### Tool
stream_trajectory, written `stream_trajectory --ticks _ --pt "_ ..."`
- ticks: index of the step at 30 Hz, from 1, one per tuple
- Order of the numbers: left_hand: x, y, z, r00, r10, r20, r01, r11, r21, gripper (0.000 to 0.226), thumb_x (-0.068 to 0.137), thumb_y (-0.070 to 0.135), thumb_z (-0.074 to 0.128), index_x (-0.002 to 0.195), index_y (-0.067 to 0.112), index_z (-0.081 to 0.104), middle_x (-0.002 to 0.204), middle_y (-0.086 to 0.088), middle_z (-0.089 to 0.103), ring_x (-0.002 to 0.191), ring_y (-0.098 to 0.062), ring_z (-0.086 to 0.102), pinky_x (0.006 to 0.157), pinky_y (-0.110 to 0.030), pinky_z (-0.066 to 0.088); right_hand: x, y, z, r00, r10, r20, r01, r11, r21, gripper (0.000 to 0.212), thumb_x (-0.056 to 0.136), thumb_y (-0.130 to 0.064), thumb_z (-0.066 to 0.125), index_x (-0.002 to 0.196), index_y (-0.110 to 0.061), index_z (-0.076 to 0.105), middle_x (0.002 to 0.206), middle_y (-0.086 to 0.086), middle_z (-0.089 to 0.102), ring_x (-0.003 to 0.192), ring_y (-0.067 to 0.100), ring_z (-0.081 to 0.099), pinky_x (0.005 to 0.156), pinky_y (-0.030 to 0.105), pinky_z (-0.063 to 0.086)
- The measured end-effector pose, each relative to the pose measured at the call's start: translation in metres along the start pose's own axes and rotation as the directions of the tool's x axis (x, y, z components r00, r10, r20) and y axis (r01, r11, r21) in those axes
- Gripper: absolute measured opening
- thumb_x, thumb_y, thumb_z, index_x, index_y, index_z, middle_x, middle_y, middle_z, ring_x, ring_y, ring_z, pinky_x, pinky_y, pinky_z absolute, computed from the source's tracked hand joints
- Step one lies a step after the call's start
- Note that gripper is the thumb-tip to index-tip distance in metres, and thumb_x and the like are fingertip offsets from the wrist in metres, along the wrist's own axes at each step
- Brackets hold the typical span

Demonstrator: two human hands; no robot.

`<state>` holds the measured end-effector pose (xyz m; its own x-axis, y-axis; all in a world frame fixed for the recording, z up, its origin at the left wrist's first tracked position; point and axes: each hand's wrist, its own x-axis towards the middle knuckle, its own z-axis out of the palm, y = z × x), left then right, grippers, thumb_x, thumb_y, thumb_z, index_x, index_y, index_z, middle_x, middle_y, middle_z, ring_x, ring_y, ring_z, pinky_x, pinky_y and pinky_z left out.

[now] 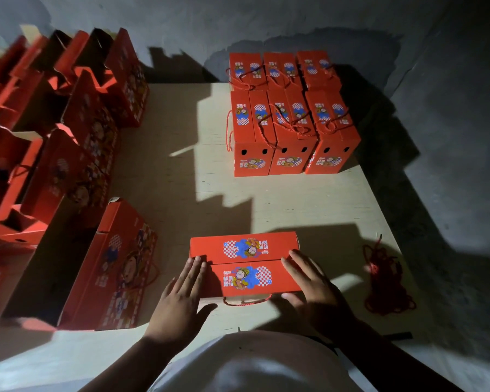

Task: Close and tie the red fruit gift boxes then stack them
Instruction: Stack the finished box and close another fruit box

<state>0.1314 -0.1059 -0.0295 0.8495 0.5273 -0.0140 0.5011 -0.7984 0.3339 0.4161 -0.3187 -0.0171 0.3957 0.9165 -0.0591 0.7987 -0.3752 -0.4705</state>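
A red fruit gift box (245, 264) stands on the pale board in front of me, its two top flaps folded down and meeting along the middle. My left hand (181, 298) presses flat on the left end of the near flap, fingers straight, thumb spread along the front. My right hand (311, 281) lies flat on the right end, thumb at the front edge. A red cord loop (246, 302) hangs from the box's near side. Several closed, tied boxes (289, 120) stand stacked in rows at the far right.
Several open, unclosed red boxes (77, 154) crowd the left side, the nearest one (116, 267) just left of my left hand. A bundle of loose red cords (385, 281) lies to the right. The pale board (181, 171) ends at a grey floor on the right.
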Motion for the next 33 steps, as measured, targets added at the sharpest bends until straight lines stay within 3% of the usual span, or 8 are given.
stream_trajectory --ticks 6,10,13,15,17,21,28,33 --pt "0.017 -0.005 -0.011 0.984 -0.119 -0.134 0.068 0.940 -0.333 0.047 0.106 0.043 0.045 0.148 0.026 0.058 0.163 0.003 0.041 0.151 -0.017 0.035 0.122 -0.036 0.034 0.023 -0.005 -0.004 0.967 0.160 -0.199 -0.105 0.960 0.258 0.039 0.098 -0.025 0.071 0.136 -0.019 0.069 0.157 0.004 0.049 0.143 0.018 0.047 0.120 0.034 0.036" --pt "0.045 -0.012 -0.018 0.937 -0.278 -0.210 0.134 0.844 -0.519 0.020 0.088 0.020 0.075 0.105 0.029 0.075 0.126 0.021 0.058 0.118 0.000 0.057 0.097 -0.030 0.052 0.046 -0.007 -0.007 0.884 0.465 -0.035 -0.390 0.778 0.492 0.067 0.094 -0.027 0.077 0.154 -0.018 0.048 0.149 0.003 0.053 0.137 0.017 0.051 0.115 0.034 0.040" --pt "0.057 -0.018 -0.010 0.851 -0.520 -0.075 0.362 0.684 -0.634 0.040 0.080 0.028 0.091 0.110 0.024 0.064 0.116 0.010 0.058 0.107 -0.014 0.061 0.085 -0.035 0.054 0.053 -0.003 -0.004 0.828 0.548 0.117 -0.487 0.599 0.636 0.079 0.091 -0.033 0.079 0.158 -0.023 0.039 0.138 0.000 0.061 0.116 0.010 0.063 0.094 0.026 0.051" --pt "0.058 -0.020 -0.007 0.779 -0.612 0.138 0.476 0.432 -0.766 0.064 0.075 0.042 0.093 0.124 0.020 0.058 0.122 0.002 0.063 0.111 -0.016 0.064 0.091 -0.038 0.057 0.055 0.004 0.000 0.819 0.552 0.154 -0.499 0.554 0.666 0.077 0.091 -0.032 0.079 0.157 -0.022 0.040 0.134 -0.001 0.063 0.114 0.013 0.065 0.094 0.030 0.053" --pt "0.058 -0.022 -0.002 0.762 -0.581 0.287 0.484 0.217 -0.848 0.062 0.077 0.040 0.091 0.125 0.017 0.060 0.119 -0.004 0.073 0.111 -0.022 0.072 0.092 -0.044 0.061 0.056 0.010 0.005 0.815 0.546 0.195 -0.513 0.521 0.682 0.062 0.094 -0.029 0.077 0.148 -0.019 0.049 0.130 0.001 0.068 0.115 0.021 0.069 0.098 0.039 0.056" --pt "0.058 -0.012 -0.005 0.788 -0.521 0.327 0.465 0.156 -0.871 0.033 0.091 0.032 0.079 0.119 0.018 0.069 0.110 -0.002 0.079 0.102 -0.024 0.076 0.075 -0.032 0.063 0.055 0.009 0.009 0.813 0.533 0.236 -0.527 0.498 0.688 0.020 0.099 -0.028 0.071 0.116 -0.017 0.066 0.106 0.002 0.078 0.093 0.016 0.076 0.072 0.022 0.057" --pt "0.059 0.003 -0.009 0.758 -0.432 0.488 0.519 -0.053 -0.853 0.032 0.096 0.057 0.057 0.125 0.047 0.066 0.114 0.018 0.077 0.102 -0.006 0.075 0.069 -0.019 0.060 0.065 0.003 0.007 0.799 0.510 0.319 -0.527 0.338 0.780 0.028 0.106 -0.021 0.057 0.133 -0.014 0.060 0.119 0.010 0.075 0.105 0.026 0.074 0.092 0.042 0.060" --pt "0.059 0.005 -0.008 0.747 -0.439 0.499 0.538 -0.041 -0.842 0.037 0.099 0.062 0.051 0.132 0.050 0.060 0.118 0.025 0.073 0.102 0.003 0.072 0.068 -0.014 0.058 0.069 -0.004 0.014 0.804 0.522 0.284 -0.515 0.372 0.772 0.045 0.098 -0.050 0.059 0.134 -0.022 0.061 0.121 0.002 0.074 0.110 0.023 0.073 0.099 0.053 0.057"
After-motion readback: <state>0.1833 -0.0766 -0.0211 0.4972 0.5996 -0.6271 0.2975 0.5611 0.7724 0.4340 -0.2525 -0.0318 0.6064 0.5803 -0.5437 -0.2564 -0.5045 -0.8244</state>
